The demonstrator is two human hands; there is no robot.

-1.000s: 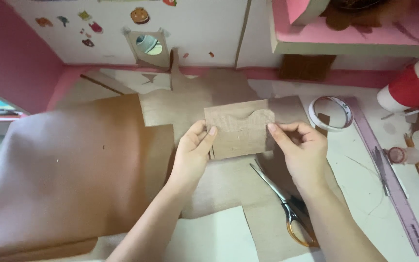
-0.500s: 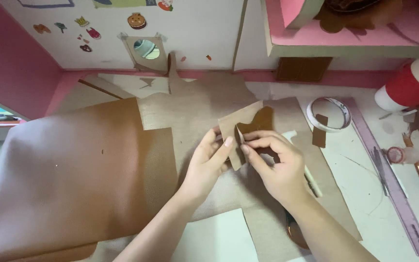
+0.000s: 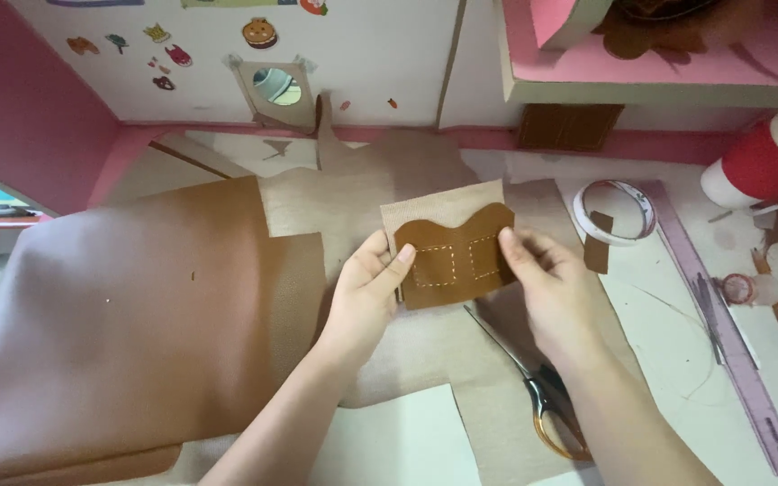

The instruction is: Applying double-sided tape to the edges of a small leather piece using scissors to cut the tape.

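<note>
Scissors (image 3: 542,396) lying near front edge of tabletop (image 3: 677,360). I'm pinching brown leather piece (image 3: 456,256) by both side edges, left hand (image 3: 366,301) and right hand (image 3: 547,288) apart, holding it mid-tabletop over tan backing sheet (image 3: 434,205). Tape roll (image 3: 619,211), ruler (image 3: 722,315) sitting toward right edge.

I hold a small brown leather piece (image 3: 456,256) with a wavy top edge and two squares of pale dashed stitching marked on its face. It lies flat on a slightly larger tan backing piece (image 3: 438,207), whose pale upper strip shows above it, both raised just over the leather sheets.
</note>
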